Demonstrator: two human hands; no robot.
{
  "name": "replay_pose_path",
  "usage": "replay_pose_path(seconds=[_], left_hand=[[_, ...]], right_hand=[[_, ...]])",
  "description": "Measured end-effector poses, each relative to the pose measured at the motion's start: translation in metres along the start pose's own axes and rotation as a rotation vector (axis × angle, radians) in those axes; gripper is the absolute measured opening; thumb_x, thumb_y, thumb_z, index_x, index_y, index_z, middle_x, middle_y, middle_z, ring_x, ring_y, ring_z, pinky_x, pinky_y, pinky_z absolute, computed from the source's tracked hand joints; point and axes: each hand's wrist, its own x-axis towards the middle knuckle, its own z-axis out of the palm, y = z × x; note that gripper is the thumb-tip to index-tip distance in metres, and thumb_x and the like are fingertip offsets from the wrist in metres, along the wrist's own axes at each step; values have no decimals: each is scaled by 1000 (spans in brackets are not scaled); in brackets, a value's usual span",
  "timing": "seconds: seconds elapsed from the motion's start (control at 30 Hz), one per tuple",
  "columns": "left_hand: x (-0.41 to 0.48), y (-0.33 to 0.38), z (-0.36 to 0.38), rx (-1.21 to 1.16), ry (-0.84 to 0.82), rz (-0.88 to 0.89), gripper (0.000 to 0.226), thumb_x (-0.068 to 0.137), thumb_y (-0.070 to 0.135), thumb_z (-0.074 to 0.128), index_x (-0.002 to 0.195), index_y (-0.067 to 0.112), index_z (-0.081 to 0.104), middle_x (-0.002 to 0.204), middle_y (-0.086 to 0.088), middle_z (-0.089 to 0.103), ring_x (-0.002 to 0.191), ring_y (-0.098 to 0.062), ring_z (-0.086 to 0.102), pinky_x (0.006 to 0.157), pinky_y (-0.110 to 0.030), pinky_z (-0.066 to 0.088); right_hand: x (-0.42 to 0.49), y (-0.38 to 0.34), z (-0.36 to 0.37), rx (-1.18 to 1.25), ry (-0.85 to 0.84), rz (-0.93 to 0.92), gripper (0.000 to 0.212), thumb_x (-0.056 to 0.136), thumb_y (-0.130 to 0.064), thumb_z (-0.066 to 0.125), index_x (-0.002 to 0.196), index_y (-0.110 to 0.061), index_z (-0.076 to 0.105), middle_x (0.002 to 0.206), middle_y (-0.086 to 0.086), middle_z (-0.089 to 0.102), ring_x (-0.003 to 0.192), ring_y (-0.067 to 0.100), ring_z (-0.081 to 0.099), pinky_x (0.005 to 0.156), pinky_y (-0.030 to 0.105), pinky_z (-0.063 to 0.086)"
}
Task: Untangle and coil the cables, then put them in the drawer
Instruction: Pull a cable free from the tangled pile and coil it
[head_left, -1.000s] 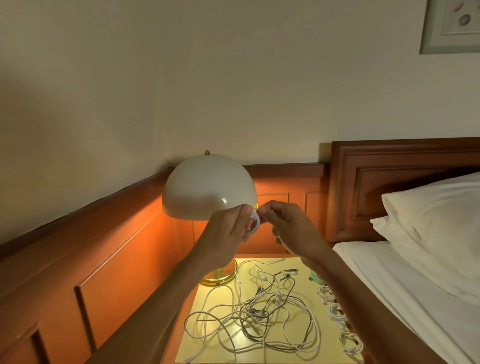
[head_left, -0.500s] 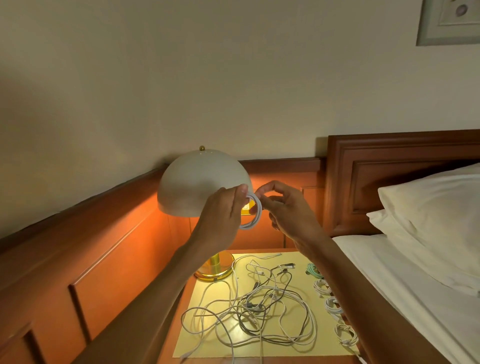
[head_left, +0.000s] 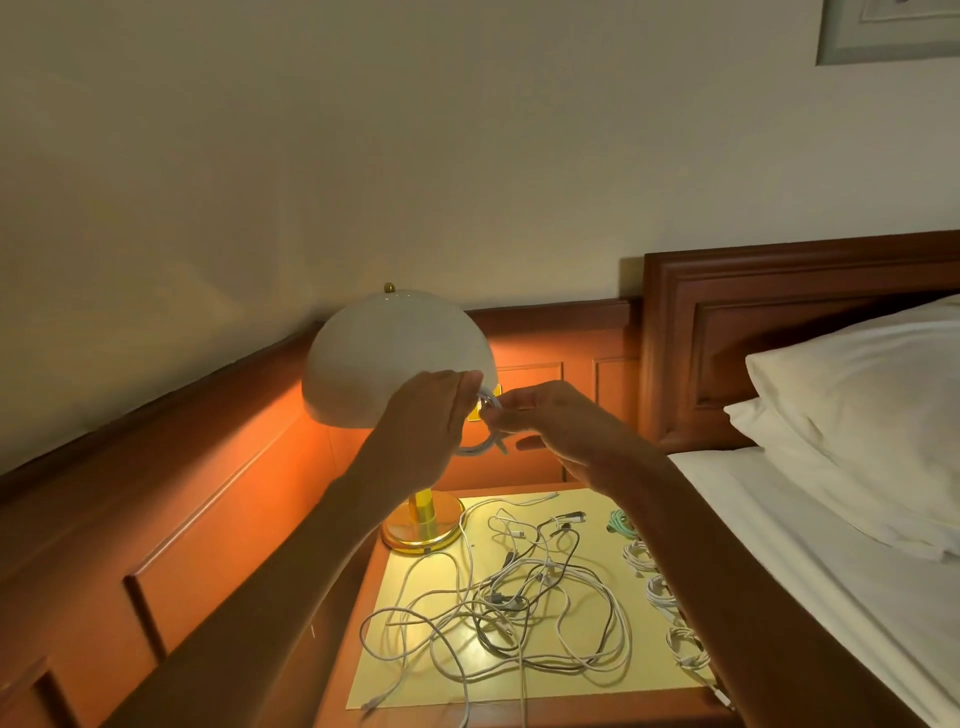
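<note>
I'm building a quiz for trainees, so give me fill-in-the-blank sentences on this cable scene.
1. The left hand and right hand hold a coil up in front of the ____.
2. The tangle lies on the nightstand's ____ top.
3. The finished coils lie between the tangle and the ____.

Missing words: lamp; yellow; bed

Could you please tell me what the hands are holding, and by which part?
A small coiled white cable: the left hand has its grip on the coil's left side, the right hand pinches its top.
</note>
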Motion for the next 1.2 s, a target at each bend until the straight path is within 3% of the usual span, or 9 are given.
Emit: replay_pose_path(seconds=[0.1,0.23,0.43,0.67,0.8,0.9,0.97,1.07,1.2], left_hand=[[-4,-3,1,7,10,42,32,100,21,39,79,6,59,66,-7,56,59,-27,55,57,-50,52],[-6,-4,4,-43,-8,26,37,100,29,34,86,9,62,72,0,57,67,-27,60,67,-47,53],[-5,-4,7,55,-78,98,8,95,7,56,91,7,63,69,-7,61,60,-25,61,60,-42,57],[-5,-10,15,6,-49,48,28,105,17,40,87,12,61,67,-7,63,62,-26,63,64,-45,53],[-9,-14,14,-92,-115,-25,33,106,23,38,84,13,60,64,3,54,62,-16,58,66,-32,48],[-11,-17,13,-163,-126,-34,37,105,31,35,69,33,45,57,10,49,58,-9,56,59,-13,35],[-11,-19,11,-179,-126,-30,39,105,31,36,67,37,41,56,11,48,58,-8,54,59,-11,32],[-10,-23,7,-193,-110,-44,42,105,30,37,64,37,40,53,10,46,54,-9,53,57,-11,31],[-12,-27,7,-246,-160,-103,44,105,35,36,63,26,47,53,1,50,55,-17,59,58,-18,38]], right_hand=[[3,3,-4,22,-88,27,16,93,-12,65,104,-7,75,101,6,77,106,22,68,96,41,47],[7,6,-4,150,-141,73,20,89,2,62,108,5,69,106,18,74,107,32,69,99,43,52],[6,12,5,200,-33,19,11,85,5,66,92,-1,71,87,19,75,86,34,75,79,41,61],[6,26,15,241,50,-27,16,84,-1,76,99,-1,72,88,17,77,77,30,76,60,34,61],[7,34,20,216,70,-34,18,83,-1,77,100,0,71,89,18,76,79,33,76,70,43,63],[7,37,24,193,105,-57,19,80,-2,80,98,-2,73,87,16,77,77,33,76,72,49,63],[6,36,27,145,149,-97,21,77,-6,83,96,-4,73,85,13,77,75,30,76,71,52,62],[5,32,33,37,250,-185,35,74,-12,87,99,-13,62,81,9,77,65,23,75,61,45,63],[8,38,34,-372,401,-476,59,71,-29,89,121,-27,57,99,-3,72,57,7,68,57,15,53]])
